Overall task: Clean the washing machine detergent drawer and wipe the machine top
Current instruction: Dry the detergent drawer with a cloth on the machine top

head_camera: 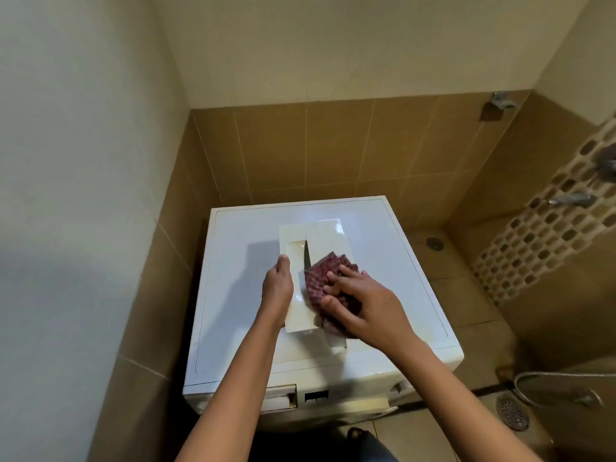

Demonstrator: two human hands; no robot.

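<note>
The cream detergent drawer (300, 238) lies pulled out on the white washing machine top (393, 261), lengthwise toward me. My left hand (278, 288) grips the drawer's left side wall, thumb along its edge. My right hand (361, 303) presses a dark red checked cloth (318, 278) into the drawer's right compartment, fingers curled on the cloth. The near right part of the drawer is hidden under cloth and hand.
The machine stands in a tiled corner, walls close at left and back. An empty drawer slot (283, 396) shows on the front panel. Taps (570, 200) stick out of the right wall. A floor drain (511, 413) and a shower hose (546, 375) lie at lower right.
</note>
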